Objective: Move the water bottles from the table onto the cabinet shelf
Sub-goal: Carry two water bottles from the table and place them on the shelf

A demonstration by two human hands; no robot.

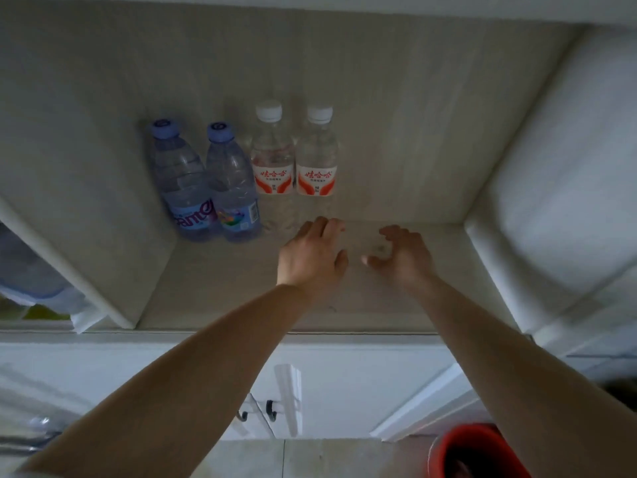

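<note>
- Bottles [241, 174]: four stand upright in a row at the back of the shelf [213, 291].
- Left hand [312, 257] is nearer, just before the rightmost bottle (perhaps touching its base).
- Right hand [401, 257] sits beside it; both grips loosely curled, empty.

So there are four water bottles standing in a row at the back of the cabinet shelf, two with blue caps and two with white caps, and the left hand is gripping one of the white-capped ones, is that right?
Not quite. The head view shows the left hand holding nothing, just in front of the bottles. The rest stands: two blue-capped bottles and two white-capped bottles on the cabinet shelf.
</note>
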